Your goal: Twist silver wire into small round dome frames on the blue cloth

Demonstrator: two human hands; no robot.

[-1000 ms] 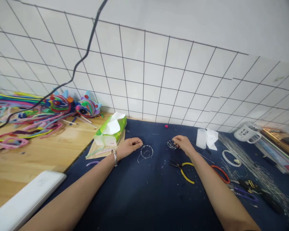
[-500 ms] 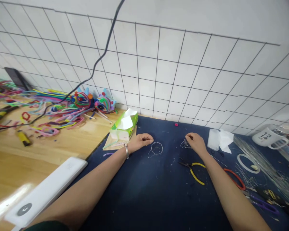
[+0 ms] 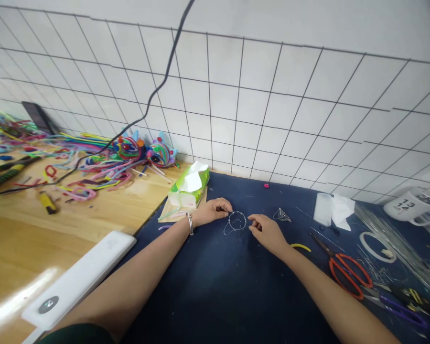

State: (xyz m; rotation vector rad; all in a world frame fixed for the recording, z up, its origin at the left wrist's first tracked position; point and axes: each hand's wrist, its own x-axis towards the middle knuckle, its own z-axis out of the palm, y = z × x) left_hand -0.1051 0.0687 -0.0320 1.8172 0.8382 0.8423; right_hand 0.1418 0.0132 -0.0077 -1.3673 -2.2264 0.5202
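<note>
A small silver wire ring (image 3: pixel 237 221) with fine wires across its inside lies on the dark blue mat (image 3: pixel 215 286). Just left of it, my left hand (image 3: pixel 214 212) has loosely curved fingers, thumb and fingertips slightly apart, close to the ring's rim. On the ring's other side is my right hand (image 3: pixel 267 231), its index finger and thumb parted and nothing visible between them. Farther right on the mat rests a cone-like wire piece (image 3: pixel 282 215). The yellow-handled pliers (image 3: pixel 301 247) are mostly covered by my right hand and forearm.
Orange-handled scissors (image 3: pixel 347 272), purple-handled scissors (image 3: pixel 403 310), a white coil (image 3: pixel 365 246) and straight wires (image 3: pixel 397 243) lie right, near a mug (image 3: pixel 412 205). Tissues (image 3: pixel 189 186) stand behind my left hand. A white power bank (image 3: pixel 82 277) and colourful stems (image 3: pixel 89 177) are left.
My right hand has left the cone-like wire piece, which stays on the mat, and moved left to beside the ring. My left hand stays by the ring. The view has shifted slightly.
</note>
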